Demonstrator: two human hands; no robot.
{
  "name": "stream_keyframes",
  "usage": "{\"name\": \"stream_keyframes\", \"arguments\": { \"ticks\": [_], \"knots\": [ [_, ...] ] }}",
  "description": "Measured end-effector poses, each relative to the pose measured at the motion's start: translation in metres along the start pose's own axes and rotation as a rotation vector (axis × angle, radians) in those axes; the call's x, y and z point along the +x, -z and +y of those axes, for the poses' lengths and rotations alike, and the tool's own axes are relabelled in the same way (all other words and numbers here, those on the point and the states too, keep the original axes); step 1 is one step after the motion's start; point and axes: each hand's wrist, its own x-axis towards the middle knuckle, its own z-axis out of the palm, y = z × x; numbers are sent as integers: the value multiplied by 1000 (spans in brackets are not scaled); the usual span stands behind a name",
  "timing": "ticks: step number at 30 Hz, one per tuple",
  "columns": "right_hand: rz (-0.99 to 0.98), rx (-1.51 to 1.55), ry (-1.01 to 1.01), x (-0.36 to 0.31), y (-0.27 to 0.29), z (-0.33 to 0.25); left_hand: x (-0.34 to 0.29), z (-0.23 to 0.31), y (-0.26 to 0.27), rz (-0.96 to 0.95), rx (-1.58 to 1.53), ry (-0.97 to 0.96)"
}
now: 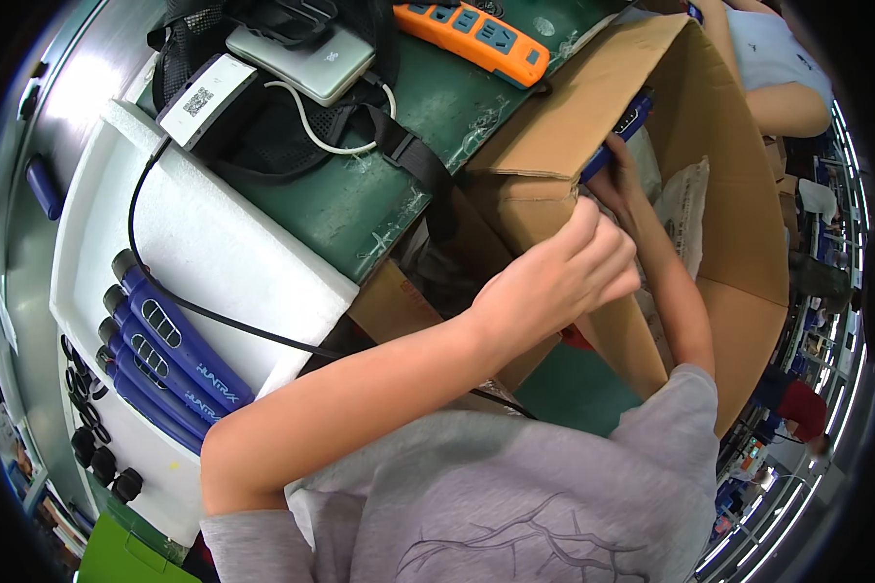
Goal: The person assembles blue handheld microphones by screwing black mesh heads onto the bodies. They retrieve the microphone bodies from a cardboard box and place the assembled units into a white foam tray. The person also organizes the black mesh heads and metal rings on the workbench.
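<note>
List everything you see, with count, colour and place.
foam tray: one, white, left
vented devices: at least four, blue, in foam tray
carton: one, brown, right
held device: one, blue, inside carton
plastic wrapping: some, cloudy, inside carton
worktable: one, green, top
power strip: one, orange, top
electronic device: one, silver, upper left
mesh bag: one, black, under electronic device
flat box: one, white, upper left
cable: one, white, upper left
wire: one, black, across foam tray
round caps: several, black, lower left
panel: one, green, bottom left
co-workers: at least two, varied clothing, right
distant clutter: uncountable, mixed, background
shirt: one, grey, bottom
left grip: one, bare, at carton's flap
right grip: one, bare, on held device
</note>
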Motion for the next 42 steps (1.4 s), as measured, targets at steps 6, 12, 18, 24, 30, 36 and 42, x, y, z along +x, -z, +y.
{"name": "stream_keyframes", "arguments": {
  "ticks": [6,12,18,24,30,36,42],
  "knots": [
    [40,-105,76,-17,-37,-28,22,-1,-4,168,-393,187],
    [-8,-95,-63,-35,-51,-48,67,29,-11,167,-260,676],
    [35,-149,114,-56,-64,-71,80,28,8,36,-353,723],
    [71,-323,373,-87,-65,-112,91,46,-6,460,-297,833],
    [-193,-287,363,-121,-131,-152,63,20,49,782,-419,844],
    [-143,-290,443,-119,-301,-96,-1,-32,104,1072,-626,820],
    [-695,-333,63,-57,-437,18,-142,-86,156,980,-619,1064]
  ]
}}
